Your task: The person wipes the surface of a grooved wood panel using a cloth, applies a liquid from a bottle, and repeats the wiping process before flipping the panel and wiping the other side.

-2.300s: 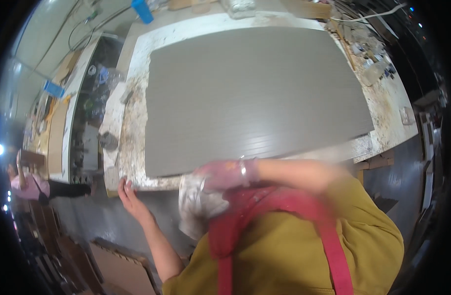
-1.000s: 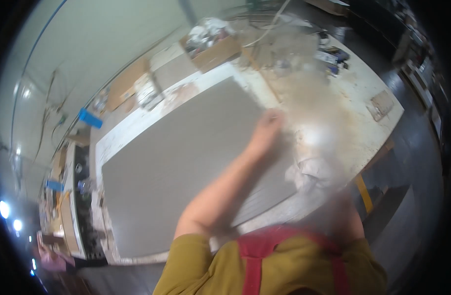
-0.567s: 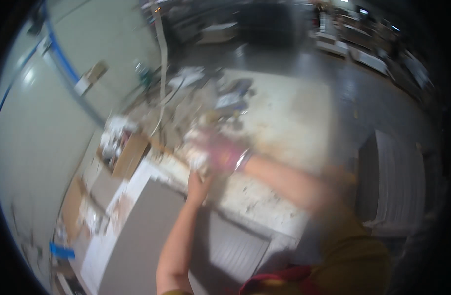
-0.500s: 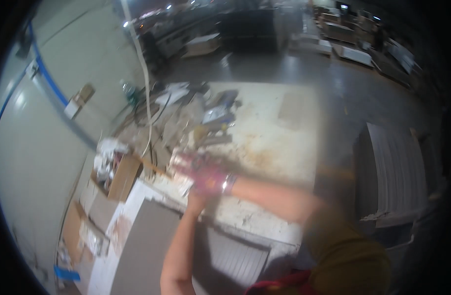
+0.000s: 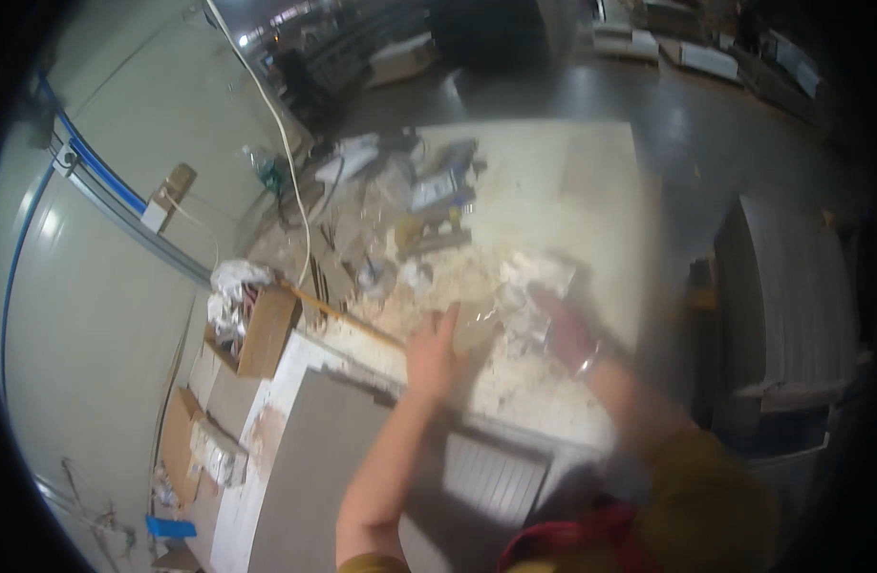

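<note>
Our left hand (image 5: 431, 355) and right hand (image 5: 565, 329) both grip the crumpled plastic sheet (image 5: 501, 301) between them; we'd best lift evenly, avoiding the debris beyond.

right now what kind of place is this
Probably a workshop or factory floor for tile or panel work. A dust-crusted workbench is littered with scraps, a large grey slab lies on it, and ribbed grey panels are stacked nearby.
</note>
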A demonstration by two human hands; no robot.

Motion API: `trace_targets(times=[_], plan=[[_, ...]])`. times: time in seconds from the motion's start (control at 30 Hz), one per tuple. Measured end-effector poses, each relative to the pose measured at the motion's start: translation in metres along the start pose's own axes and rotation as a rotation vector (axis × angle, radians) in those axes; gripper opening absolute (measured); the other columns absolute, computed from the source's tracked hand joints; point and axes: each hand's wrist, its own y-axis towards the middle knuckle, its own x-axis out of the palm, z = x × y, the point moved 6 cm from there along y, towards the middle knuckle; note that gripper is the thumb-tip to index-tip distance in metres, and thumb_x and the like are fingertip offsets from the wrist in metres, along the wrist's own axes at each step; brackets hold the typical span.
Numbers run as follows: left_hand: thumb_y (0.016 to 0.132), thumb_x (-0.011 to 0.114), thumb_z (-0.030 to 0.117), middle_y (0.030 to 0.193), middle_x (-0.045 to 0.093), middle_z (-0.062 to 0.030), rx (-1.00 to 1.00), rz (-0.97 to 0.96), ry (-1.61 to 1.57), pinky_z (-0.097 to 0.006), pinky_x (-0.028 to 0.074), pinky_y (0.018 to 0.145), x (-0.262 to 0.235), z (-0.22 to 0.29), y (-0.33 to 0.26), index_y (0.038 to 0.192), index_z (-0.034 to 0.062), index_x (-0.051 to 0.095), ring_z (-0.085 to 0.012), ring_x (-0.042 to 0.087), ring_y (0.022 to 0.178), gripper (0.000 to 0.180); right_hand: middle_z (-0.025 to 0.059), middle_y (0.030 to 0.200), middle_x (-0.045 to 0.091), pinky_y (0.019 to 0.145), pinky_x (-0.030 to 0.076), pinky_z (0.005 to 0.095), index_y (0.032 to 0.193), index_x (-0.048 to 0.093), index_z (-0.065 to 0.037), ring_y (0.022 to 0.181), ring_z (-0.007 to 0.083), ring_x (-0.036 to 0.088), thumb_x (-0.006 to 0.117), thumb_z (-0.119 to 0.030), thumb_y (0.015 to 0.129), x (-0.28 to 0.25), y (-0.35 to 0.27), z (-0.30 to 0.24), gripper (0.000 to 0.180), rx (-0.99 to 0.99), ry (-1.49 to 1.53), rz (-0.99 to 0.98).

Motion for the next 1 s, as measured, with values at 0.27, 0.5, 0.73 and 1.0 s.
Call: trace_targets(times=[0.27,0.5,0.73,1.0], plan=[[0.072,0.057,0.004,0.114,0.052,-0.0108,0.209,-0.113,0.626,-0.047,0.038,0.086,-0.048,0.019,-0.012,0.131,0.0218,0.044,-0.0291,0.050,0.106,0.063,0.0037,0.144,0.032,0.097,0.044,0.0305,0.142,0.027,-0.010,0.128,0.0268,0.038,0.051,0.020,0.069,-0.045,-0.017,0.049,0.082,0.077,-0.124,-0.120],[0.071,0.061,0.004,0.107,0.053,-0.0069,0.278,-0.175,0.777,-0.043,0.038,0.086,-0.054,0.039,-0.017,0.129,0.0235,0.048,-0.0245,0.050,0.103,0.063,-0.0084,0.108,0.055,0.060,0.051,0.0290,0.123,0.052,-0.022,0.080,0.0076,0.049,0.046,-0.026,0.095,-0.053,-0.017,0.067,0.030,0.172,0.047,0.011],[0.077,0.051,0.003,0.100,0.053,-0.0064,0.375,-0.236,0.836,-0.041,0.038,0.084,-0.052,0.055,-0.017,0.127,0.0235,0.050,-0.0237,0.050,0.096,0.054,0.0091,0.135,0.044,0.099,0.042,0.0326,0.142,0.026,-0.005,0.124,0.0205,0.043,0.061,0.014,0.073,-0.059,-0.017,0.066,0.079,0.183,0.048,-0.252],[0.077,0.051,0.004,0.097,0.054,-0.0067,0.384,-0.203,0.833,-0.042,0.038,0.086,-0.060,0.062,-0.005,0.126,0.0229,0.052,-0.0245,0.052,0.096,0.052,0.0012,0.111,0.061,0.071,0.053,0.0353,0.124,0.052,-0.017,0.095,0.0170,0.059,0.048,-0.028,0.095,-0.070,0.000,0.087,0.031,0.211,0.301,-0.194]])
